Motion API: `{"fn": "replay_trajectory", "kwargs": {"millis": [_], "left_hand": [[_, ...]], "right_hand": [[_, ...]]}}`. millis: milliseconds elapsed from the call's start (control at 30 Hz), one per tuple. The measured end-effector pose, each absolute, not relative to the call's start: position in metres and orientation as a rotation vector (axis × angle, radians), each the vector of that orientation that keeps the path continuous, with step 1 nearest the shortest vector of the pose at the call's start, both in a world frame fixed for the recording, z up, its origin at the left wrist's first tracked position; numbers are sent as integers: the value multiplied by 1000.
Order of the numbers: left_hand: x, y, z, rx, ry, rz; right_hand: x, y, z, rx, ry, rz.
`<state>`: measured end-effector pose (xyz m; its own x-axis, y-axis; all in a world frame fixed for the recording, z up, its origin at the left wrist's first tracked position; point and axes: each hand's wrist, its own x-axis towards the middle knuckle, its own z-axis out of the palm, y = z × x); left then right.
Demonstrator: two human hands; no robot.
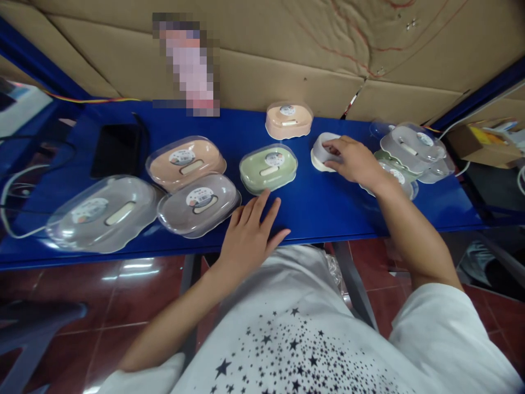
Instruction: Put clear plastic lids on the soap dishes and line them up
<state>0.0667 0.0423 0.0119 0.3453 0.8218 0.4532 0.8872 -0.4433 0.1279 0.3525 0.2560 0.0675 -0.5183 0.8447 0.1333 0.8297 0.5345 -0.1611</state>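
Observation:
My left hand (250, 230) lies with fingers spread at the blue table's front edge, its fingertips by the near rim of a green oval plastic box (268, 168). This box has a clear lid, a round label and a pale slot on top. Further right, my right hand (348, 157) has its fingers bent at a white ring-shaped roll (324, 143), with the fingertips over its opening. The roll looks like label or tape stock. Left of my left hand sits a grey box (199, 205) with a similar label. A peach box (186, 164) touches it from behind.
Another grey box (104, 213) stands at the left, near a black phone-like slab (115, 150). A small peach box (289, 120) stands at the back. Several lidded boxes are piled at the right, a grey one (410, 149) on top. Cardboard (262, 71) lines the back.

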Motion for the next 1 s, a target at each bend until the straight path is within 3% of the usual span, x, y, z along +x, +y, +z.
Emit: {"fn": "replay_trajectory", "kwargs": {"millis": [167, 533, 700, 800, 900, 1000], "left_hand": [[78, 44, 19, -2569, -1648, -731], [90, 57, 20, -2658, -1544, -826], [81, 56, 17, -2611, -1456, -796], [71, 51, 15, -2578, -1446, -824], [63, 47, 12, -2561, -1465, -886], [59, 44, 9, -2551, -1469, -938]], "right_hand": [[350, 199, 82, -1006, -2581, 458], [335, 142, 51, -768, -2718, 359], [338, 145, 71, -578, -2719, 532], [357, 185, 99, -961, -2702, 296], [369, 252, 120, -1773, -2680, -92], [364, 319, 126, -2155, -2534, -201]]}}
